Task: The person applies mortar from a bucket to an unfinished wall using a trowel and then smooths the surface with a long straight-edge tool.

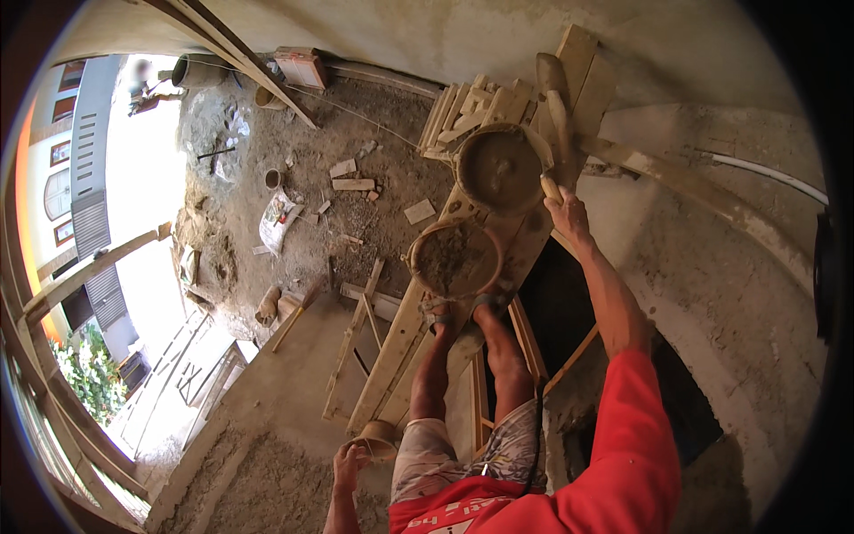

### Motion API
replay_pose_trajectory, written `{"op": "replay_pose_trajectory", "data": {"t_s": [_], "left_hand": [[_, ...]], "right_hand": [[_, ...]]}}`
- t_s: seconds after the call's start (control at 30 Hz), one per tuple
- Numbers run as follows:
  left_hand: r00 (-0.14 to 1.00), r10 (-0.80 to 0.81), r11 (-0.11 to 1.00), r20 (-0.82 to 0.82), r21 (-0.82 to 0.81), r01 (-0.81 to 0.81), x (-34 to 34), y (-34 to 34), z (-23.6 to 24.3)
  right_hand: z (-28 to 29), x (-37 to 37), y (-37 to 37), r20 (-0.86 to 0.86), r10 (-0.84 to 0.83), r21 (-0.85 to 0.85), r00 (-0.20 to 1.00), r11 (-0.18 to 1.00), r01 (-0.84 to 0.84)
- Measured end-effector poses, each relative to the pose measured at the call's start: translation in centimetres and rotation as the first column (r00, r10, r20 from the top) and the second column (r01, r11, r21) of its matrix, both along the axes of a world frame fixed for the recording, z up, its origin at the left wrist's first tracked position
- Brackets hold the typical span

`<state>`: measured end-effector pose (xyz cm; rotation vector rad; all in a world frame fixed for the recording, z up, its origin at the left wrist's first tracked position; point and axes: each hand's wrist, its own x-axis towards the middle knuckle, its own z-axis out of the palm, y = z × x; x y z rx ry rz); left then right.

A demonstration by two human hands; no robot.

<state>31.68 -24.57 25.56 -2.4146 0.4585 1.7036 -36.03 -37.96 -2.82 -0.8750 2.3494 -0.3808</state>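
My right hand [569, 216] is closed around the wooden handle of a trowel [553, 189], just right of a round bucket [503, 169] filled with wet grey mortar. The trowel's blade is hard to make out against the bucket's rim. A second bucket [455, 258] with thicker, lumpy mortar stands in front of my feet on the planks [411, 343]. At the lower left, my left hand [350, 463] hangs with its fingers loosely bent and apart. A small bucket [378, 436] appears beside those fingers; I see no grip on it.
A wooden float [553, 76] lies beyond the mortar buckets, beside stacked wood pieces [471, 107]. My sandalled feet [487, 305] stand on the raised planks. Right of them is a dark opening [556, 289]. Rubble, a sack [278, 221] and offcuts lie on the dirt floor.
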Motion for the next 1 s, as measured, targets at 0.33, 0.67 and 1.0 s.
{"op": "replay_pose_trajectory", "data": {"t_s": [0.33,0.67,1.0], "left_hand": [[0.777,-0.613,0.772,-0.142,-0.317,0.551,-18.9,-16.4,-20.8],[0.594,-0.796,0.434,0.116,-0.575,0.693,-45.8,-32.6,-38.8],[0.797,-0.542,0.777,-0.266,-0.521,0.354,-59.3,-29.1,-31.3]], "right_hand": [[6.5,4.7,11.8,0.085,-0.085,-0.036,0.993,0.995,0.088],[15.4,19.1,44.1,0.36,-0.223,0.369,0.906,0.926,0.082],[25.6,31.1,49.5,0.155,-0.988,0.831,0.025,0.143,0.538]]}}
